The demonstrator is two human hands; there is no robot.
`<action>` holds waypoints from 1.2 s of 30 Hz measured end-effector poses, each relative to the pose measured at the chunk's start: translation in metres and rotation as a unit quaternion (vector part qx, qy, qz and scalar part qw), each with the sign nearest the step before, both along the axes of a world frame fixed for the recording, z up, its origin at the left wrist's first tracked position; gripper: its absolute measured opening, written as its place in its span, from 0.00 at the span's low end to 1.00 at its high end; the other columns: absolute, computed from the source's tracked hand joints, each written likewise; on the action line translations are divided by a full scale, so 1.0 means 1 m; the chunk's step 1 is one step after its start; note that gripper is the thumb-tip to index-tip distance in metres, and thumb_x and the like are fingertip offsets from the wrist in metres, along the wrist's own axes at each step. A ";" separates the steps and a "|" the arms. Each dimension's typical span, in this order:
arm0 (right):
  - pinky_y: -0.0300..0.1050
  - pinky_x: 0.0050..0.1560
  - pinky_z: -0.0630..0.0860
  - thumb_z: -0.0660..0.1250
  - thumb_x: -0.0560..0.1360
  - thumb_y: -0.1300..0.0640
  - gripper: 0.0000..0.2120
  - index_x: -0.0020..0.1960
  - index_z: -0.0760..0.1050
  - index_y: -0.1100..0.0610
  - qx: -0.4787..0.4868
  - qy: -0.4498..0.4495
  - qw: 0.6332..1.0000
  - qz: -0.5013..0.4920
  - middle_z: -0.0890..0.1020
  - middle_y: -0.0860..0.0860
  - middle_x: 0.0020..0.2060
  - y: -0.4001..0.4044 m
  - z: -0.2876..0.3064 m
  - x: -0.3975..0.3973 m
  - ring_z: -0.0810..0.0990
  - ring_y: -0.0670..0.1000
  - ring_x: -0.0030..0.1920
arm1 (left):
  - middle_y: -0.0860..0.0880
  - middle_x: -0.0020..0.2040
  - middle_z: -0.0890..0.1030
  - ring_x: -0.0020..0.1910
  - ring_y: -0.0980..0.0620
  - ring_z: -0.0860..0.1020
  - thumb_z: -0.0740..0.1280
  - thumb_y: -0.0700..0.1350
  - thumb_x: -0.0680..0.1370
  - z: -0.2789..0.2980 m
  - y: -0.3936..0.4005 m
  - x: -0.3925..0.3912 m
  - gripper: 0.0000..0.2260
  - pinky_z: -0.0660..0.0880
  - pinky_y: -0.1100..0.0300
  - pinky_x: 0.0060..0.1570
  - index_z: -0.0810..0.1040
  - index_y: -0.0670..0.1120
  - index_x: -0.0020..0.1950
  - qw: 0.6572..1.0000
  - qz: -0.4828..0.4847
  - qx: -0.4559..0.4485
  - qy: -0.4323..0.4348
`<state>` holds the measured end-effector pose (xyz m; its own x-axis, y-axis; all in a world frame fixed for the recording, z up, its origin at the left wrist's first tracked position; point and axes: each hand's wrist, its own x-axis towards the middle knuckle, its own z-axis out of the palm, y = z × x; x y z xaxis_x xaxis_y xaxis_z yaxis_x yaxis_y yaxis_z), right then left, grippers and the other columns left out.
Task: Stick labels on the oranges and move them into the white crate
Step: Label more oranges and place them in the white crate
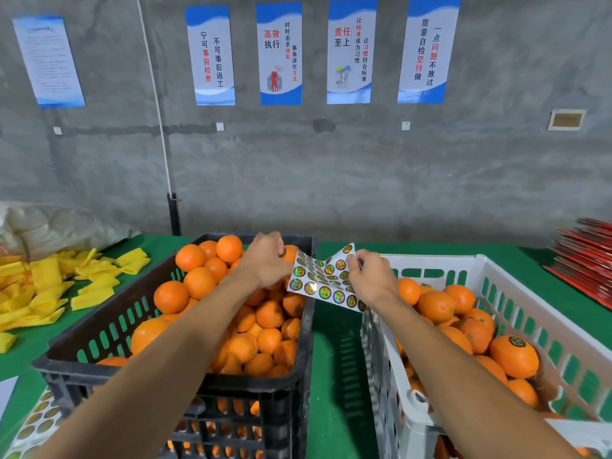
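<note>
Now your right hand (371, 279) pinches the glossy label sheet (326, 281) of round holographic stickers just above the slotted black crate (99, 329); your left hand (268, 260) presses a sticker onto a dimpled orange (290, 254) there.

The left hand (265, 260) is covering most of the orange (291, 254) at the black crate's (82, 346) far rim. Print on the label sheet (326, 279) is staying too small to read. The frame edge is cutting off the white crate's (496, 270) near corner.

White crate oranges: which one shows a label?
The big orange near the right wall of the white crate; a dark round label on top. The others show none.
</note>
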<state>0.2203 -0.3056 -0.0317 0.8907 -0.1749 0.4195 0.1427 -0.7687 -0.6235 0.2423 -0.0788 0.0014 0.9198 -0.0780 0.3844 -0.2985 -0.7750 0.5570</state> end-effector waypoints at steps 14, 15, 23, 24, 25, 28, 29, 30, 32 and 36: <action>0.53 0.51 0.78 0.59 0.80 0.54 0.08 0.51 0.76 0.55 -0.016 0.074 0.997 0.011 0.82 0.55 0.49 -0.005 -0.001 -0.001 0.80 0.60 0.52 | 0.54 0.59 0.77 0.58 0.57 0.77 0.71 0.47 0.79 -0.008 -0.132 -0.033 0.04 0.75 0.59 0.59 0.80 0.49 0.52 0.945 -0.221 -0.092 -0.223; 0.52 0.46 0.77 0.59 0.81 0.52 0.10 0.44 0.74 0.54 0.000 0.053 0.998 0.021 0.81 0.53 0.42 -0.002 0.002 -0.002 0.80 0.60 0.46 | 0.52 0.58 0.78 0.58 0.55 0.78 0.69 0.43 0.80 -0.004 -0.119 -0.025 0.02 0.74 0.57 0.61 0.81 0.47 0.52 0.948 -0.191 -0.093 -0.236; 0.46 0.48 0.82 0.70 0.81 0.56 0.04 0.50 0.82 0.55 0.266 -0.032 0.950 0.164 0.87 0.51 0.44 0.000 0.005 0.004 0.87 0.51 0.46 | 0.50 0.64 0.80 0.63 0.54 0.78 0.69 0.43 0.82 -0.019 -0.050 0.010 0.15 0.76 0.54 0.64 0.80 0.46 0.69 0.973 -0.213 -0.023 -0.089; 0.43 0.46 0.81 0.69 0.81 0.57 0.04 0.51 0.83 0.55 0.273 -0.041 0.945 0.176 0.87 0.50 0.44 0.001 0.005 0.004 0.87 0.49 0.46 | 0.52 0.63 0.81 0.62 0.55 0.79 0.70 0.45 0.81 -0.017 -0.051 0.011 0.16 0.77 0.55 0.62 0.80 0.47 0.70 0.972 -0.215 -0.037 -0.088; 0.40 0.45 0.80 0.69 0.82 0.57 0.05 0.51 0.83 0.54 0.274 -0.046 0.943 0.186 0.87 0.49 0.44 0.001 0.005 0.003 0.87 0.48 0.45 | 0.54 0.62 0.82 0.60 0.56 0.79 0.70 0.47 0.81 -0.014 -0.052 0.012 0.17 0.77 0.57 0.59 0.80 0.49 0.70 0.972 -0.210 -0.047 -0.094; 0.42 0.47 0.82 0.65 0.84 0.55 0.09 0.53 0.84 0.53 0.281 -0.037 0.939 0.196 0.88 0.48 0.45 0.002 0.008 0.000 0.87 0.48 0.46 | 0.58 0.53 0.83 0.53 0.58 0.81 0.71 0.48 0.80 -0.009 -0.054 0.013 0.13 0.77 0.60 0.52 0.83 0.52 0.65 0.971 -0.193 -0.045 -0.131; 0.44 0.48 0.83 0.64 0.84 0.55 0.10 0.54 0.84 0.53 0.278 -0.031 0.940 0.194 0.88 0.49 0.45 0.002 0.009 -0.001 0.87 0.49 0.47 | 0.57 0.52 0.84 0.52 0.59 0.81 0.71 0.47 0.81 -0.009 -0.054 0.013 0.11 0.78 0.58 0.52 0.84 0.52 0.63 0.971 -0.192 -0.044 -0.136; 0.46 0.50 0.83 0.63 0.85 0.55 0.10 0.54 0.83 0.53 0.269 -0.032 0.943 0.193 0.88 0.49 0.45 0.003 0.009 -0.002 0.87 0.49 0.48 | 0.56 0.52 0.85 0.51 0.58 0.82 0.71 0.47 0.81 -0.008 -0.054 0.012 0.10 0.79 0.55 0.52 0.85 0.52 0.61 0.971 -0.190 -0.047 -0.137; 0.48 0.51 0.83 0.62 0.85 0.55 0.10 0.54 0.82 0.54 0.239 -0.042 0.951 0.193 0.87 0.50 0.46 0.004 0.009 -0.002 0.86 0.50 0.49 | 0.54 0.51 0.86 0.51 0.57 0.82 0.70 0.46 0.81 -0.007 -0.054 0.010 0.08 0.79 0.51 0.54 0.87 0.49 0.58 0.971 -0.188 -0.083 -0.119; 0.45 0.47 0.83 0.61 0.86 0.54 0.10 0.54 0.81 0.53 0.227 -0.038 0.952 0.202 0.87 0.49 0.45 0.002 0.010 -0.001 0.87 0.48 0.46 | 0.55 0.47 0.87 0.48 0.57 0.84 0.70 0.44 0.81 -0.008 -0.054 0.007 0.07 0.81 0.55 0.52 0.87 0.47 0.54 0.962 -0.192 -0.172 -0.085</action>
<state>0.2189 -0.3032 -0.0222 0.8937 -0.0031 0.4486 0.4277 -0.2957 -0.8542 0.2493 -0.1330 -0.0064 0.7702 -0.2410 0.5906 -0.6356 -0.3674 0.6790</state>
